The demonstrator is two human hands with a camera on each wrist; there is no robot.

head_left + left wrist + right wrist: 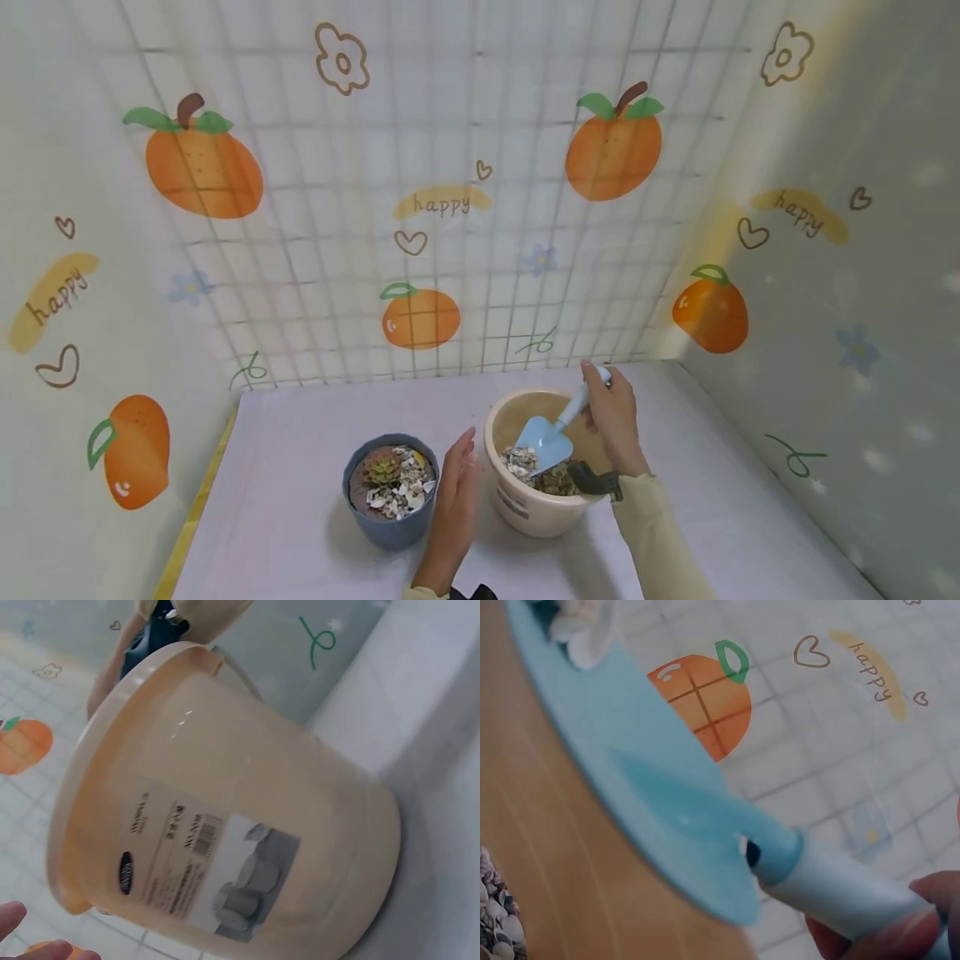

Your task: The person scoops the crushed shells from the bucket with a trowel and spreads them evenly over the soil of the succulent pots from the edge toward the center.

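Observation:
My right hand (617, 421) grips the handle of a light blue hand shovel (546, 446), its blade tilted inside the cream bucket (538, 518). White shells (589, 637) lie at the blade's far end in the right wrist view. More crushed shells (557, 481) cover the bucket's bottom. To the left, a blue-grey flower pot (378, 531) holds a succulent (383, 468), with white shells (401, 494) over the right part of its soil. Between pot and bucket stands my left hand (452, 504), fingers extended upward, overlapping the pot's right side in the head view and holding nothing.
Pot and bucket stand on a white-covered table (277, 492). Behind rises a grid wall (480, 250) under a sheet printed with oranges, with similar sheets at both sides. A printed label (214, 862) is on the bucket's side.

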